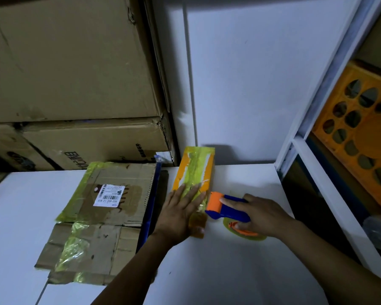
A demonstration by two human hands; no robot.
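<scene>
White table (pixel 240 271) carries everything, and its near half and front right part give free room for the arms. Its rear edge meets a white wall (pixel 240 84). Brown stacked cartons (pixel 70 62) rise behind the rear left corner and close that side. Along the right edge stands a white shelf frame (pixel 304 150) with an orange crate (pixel 361 133) inside, so there is little room to move to the right.

On the left part of the surface lies a flattened cardboard (pixel 101 216) with yellow-green tape and a white label (pixel 110 194); it reaches almost to the rear edge. A blue strip (pixel 151 199) lies along its right side, between it and the orange box (pixel 196 168); what this strip is, I cannot tell.

The orange box lies in the middle of the surface, its far end at the rear edge, wrapped with yellow-green tape. The left hand (pixel 180 212) presses flat on its near end, fingers straight.

Just beside the box, on its right, the right hand (pixel 266 214) grips a blue and orange tape dispenser (pixel 227 209), index finger stretched along the top. The orange roller end touches the side of the box. The yellowish tape roll (pixel 244 233) rests on the surface under the hand.
</scene>
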